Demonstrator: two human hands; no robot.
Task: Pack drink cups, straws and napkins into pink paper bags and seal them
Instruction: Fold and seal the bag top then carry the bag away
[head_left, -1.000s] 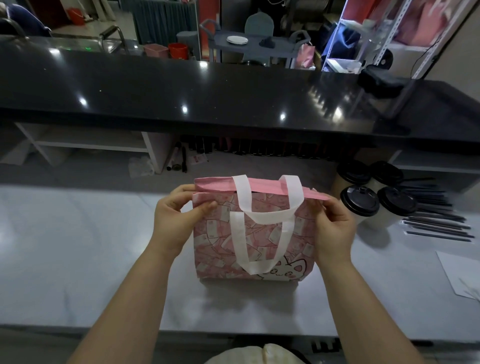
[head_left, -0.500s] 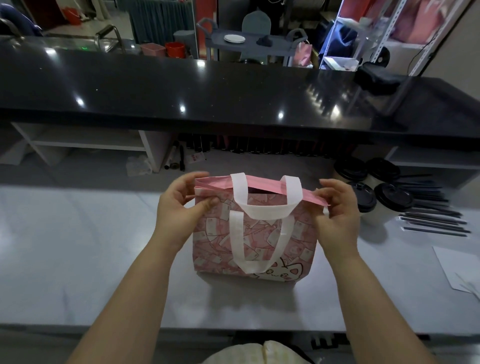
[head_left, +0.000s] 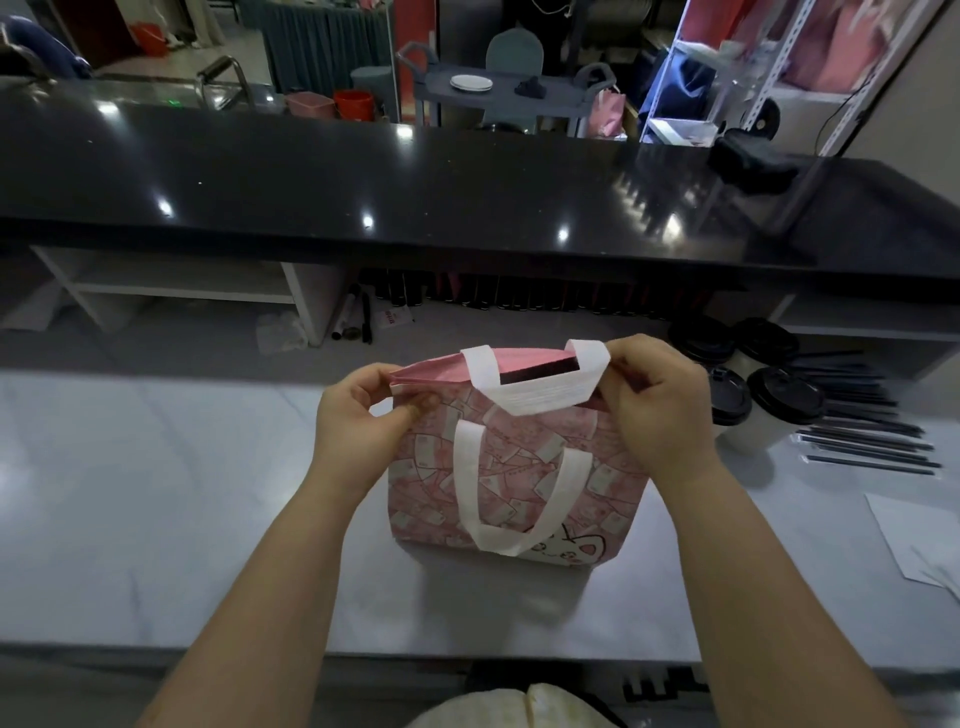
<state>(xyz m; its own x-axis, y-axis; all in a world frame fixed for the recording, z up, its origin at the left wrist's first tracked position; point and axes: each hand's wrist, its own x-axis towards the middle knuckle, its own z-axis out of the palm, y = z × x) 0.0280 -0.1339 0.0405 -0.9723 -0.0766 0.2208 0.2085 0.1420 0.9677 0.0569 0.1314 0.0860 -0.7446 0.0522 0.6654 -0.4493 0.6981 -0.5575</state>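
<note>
A: Bag (head_left: 519, 467) stands on the white counter (head_left: 156, 493), right in the middle. What step is this?

B: Looks like opening the top. The left hand (head_left: 358, 415) pinches the left corner, the right hand (head_left: 660, 410) pinches the right one.

A: And next?

B: Pull the top wide, then drop in a cup (head_left: 784, 402) (they wait just to the right, lids on), I think. Straws (head_left: 867, 447) lie past them.

Cups (head_left: 769, 410), straws (head_left: 867, 441) crowd right; left counter (head_left: 156, 493) open.
</note>
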